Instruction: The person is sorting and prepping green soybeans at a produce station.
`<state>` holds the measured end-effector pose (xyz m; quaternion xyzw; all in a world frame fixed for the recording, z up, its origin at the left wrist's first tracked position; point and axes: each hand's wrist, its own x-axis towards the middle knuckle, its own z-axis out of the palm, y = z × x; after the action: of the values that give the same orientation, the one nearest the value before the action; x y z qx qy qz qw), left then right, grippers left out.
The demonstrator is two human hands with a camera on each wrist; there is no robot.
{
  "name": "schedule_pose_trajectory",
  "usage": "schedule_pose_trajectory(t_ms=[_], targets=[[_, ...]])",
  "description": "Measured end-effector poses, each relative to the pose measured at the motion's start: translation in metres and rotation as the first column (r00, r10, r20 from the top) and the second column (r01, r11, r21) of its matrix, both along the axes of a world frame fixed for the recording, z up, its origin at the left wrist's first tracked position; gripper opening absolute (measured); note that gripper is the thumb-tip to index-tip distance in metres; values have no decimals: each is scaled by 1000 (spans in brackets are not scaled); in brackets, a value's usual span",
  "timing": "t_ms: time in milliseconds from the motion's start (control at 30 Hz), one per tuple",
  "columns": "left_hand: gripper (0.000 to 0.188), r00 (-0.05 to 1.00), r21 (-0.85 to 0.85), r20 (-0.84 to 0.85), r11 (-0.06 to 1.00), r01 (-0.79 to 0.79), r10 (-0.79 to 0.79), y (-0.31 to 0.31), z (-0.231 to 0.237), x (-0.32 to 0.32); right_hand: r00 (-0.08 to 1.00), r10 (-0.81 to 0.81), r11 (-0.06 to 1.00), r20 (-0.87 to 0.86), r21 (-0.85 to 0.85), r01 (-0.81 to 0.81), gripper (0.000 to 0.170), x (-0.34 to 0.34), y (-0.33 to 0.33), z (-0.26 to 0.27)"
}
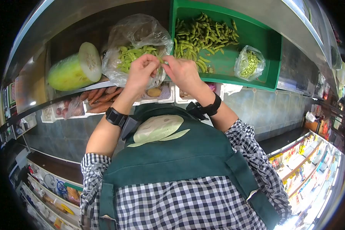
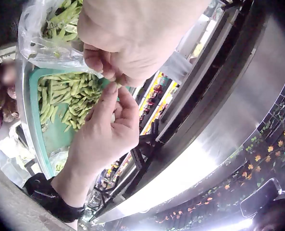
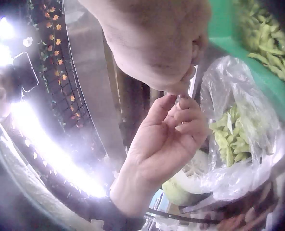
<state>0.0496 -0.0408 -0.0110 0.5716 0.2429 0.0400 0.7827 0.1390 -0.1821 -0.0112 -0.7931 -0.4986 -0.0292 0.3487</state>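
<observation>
Both hands meet above the edge between the clear plastic bag [image 1: 142, 28] and the green tray [image 1: 274, 61]. My left hand [image 1: 140, 74] and right hand [image 1: 184, 74] pinch a small green pod [image 1: 161, 61] between their fingertips; little of it shows. Green pods [image 1: 132, 55] fill part of the bag, just beyond the left hand. A larger heap of pods [image 1: 199, 36] lies in the tray, beyond the right hand. In the left wrist view the left hand [image 2: 128, 41] partly covers the pinch, and in the right wrist view the right hand [image 3: 157, 43] hides the pod.
A small bag of shelled beans [image 1: 250, 63] sits at the tray's right. Left of the pod bag lies a cut winter melon [image 1: 67, 73]. Boxes of sweet potatoes [image 1: 101, 99] and other vegetables stand below the counter edge, near the forearms.
</observation>
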Motion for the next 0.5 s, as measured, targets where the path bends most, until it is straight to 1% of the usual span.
schedule_pose_trajectory(t_ms=[33,100,200,333,400,500], targets=[[8,1000,16,-13,1000,3,-3,3,1,-2,1000,3,1000,-1,0,-3,16,0,1,2],[7,1000,6,-11,1000,-12,13,7,2,-5,989,73,997,128,-27,-71,12,0,6,6],[6,999,14,0,999,-33,33,11,3,-9,978,121,992,172,-45,-115,12,-1,11,4],[6,999,76,1,996,-36,36,16,4,-14,977,142,990,161,-39,-138,12,-3,19,8],[7,999,94,-5,995,-40,41,21,1,-16,989,116,993,94,-37,-113,15,-5,22,8],[7,998,131,-17,990,-59,62,24,-2,-14,983,148,987,109,-76,-141,17,-4,26,5]])
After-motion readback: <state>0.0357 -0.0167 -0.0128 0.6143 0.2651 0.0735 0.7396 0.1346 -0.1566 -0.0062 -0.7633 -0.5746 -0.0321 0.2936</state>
